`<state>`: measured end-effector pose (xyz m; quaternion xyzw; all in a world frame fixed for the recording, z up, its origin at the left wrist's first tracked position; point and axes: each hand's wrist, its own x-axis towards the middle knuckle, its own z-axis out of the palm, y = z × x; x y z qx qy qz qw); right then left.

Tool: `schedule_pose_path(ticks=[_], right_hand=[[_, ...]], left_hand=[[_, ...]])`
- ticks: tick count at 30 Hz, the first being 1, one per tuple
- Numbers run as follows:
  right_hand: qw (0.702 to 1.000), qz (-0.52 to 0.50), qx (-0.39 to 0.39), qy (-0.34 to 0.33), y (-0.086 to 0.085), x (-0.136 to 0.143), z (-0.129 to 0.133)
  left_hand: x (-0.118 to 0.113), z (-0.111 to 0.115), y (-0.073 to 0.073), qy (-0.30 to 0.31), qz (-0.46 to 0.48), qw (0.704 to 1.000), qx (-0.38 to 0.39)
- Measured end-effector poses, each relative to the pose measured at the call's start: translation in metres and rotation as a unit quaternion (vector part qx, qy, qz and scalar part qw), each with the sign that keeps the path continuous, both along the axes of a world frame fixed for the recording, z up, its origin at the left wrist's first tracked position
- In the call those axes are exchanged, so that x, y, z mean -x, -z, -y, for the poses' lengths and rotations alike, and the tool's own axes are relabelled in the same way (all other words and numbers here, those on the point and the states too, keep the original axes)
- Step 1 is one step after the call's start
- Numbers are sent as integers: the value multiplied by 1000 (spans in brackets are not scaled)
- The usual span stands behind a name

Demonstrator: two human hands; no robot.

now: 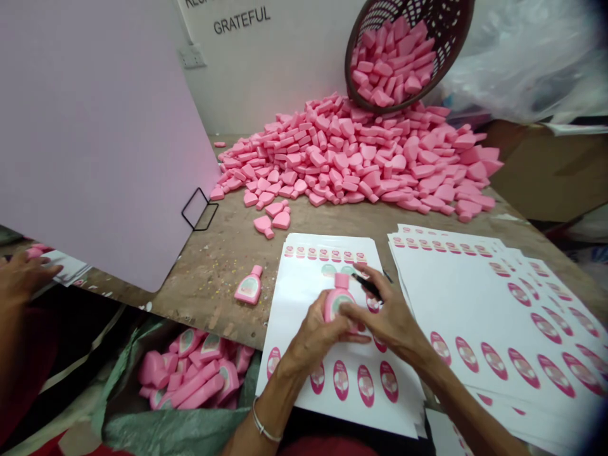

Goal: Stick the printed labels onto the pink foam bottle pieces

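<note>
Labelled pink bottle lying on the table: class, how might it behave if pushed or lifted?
The labelled pink bottle would probably slide rather than roll, since it lies on a broad, flattened face. It looks stiff, as the heaped bottles keep their shape. Its smooth surface may feel slippery.

- Tabletop (218,250): wood, matt, rough, scuffed.
- Bottle heap (351,155), far edge: pink plastic, smooth, matt.
- Held bottle (341,282), near edge: same plastic; label blurred.
- Label sheets (297,304), near edge: smooth white paper.
- Basket (348,69): brown plastic, openwork.
- Upright panel (99,133), left edge: smooth, low sheen; material unclear.
- Sack (111,396): green woven plastic, creased.
- Bags (522,69): clear plastic, glossy, crinkled.
- Bangle (258,418): shiny metal.
</note>
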<state>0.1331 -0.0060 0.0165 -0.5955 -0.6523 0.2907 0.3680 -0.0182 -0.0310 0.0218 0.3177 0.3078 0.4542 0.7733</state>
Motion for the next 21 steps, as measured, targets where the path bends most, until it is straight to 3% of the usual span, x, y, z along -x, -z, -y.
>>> schedule_pose_path(ticks=[3, 5, 8, 10, 12, 16, 21], right_hand=[[996, -45, 57, -53, 6, 13, -5], [996, -45, 60, -45, 14, 16, -11], [998, 2, 58, -22, 27, 16, -25], [997, 33, 52, -44, 30, 20, -38], [994, 66, 29, -86, 28, 33, -54], [977, 182, 10, -108, 18, 74, -104], [976, 213, 47, -13, 17, 124, -184]], left_hand=[[10, 10, -3, 30, -8, 999, -11], [25, 15, -3, 23, -37, 999, -6], [58, 19, 2, -92, -194, 976, -27], [80, 16, 9, -210, -349, 911, -65], [98, 9, 18, -284, -459, 838, -85], [116, -9, 29, -310, -574, 746, -132], [114, -11, 33, -350, -694, 593, -210]])
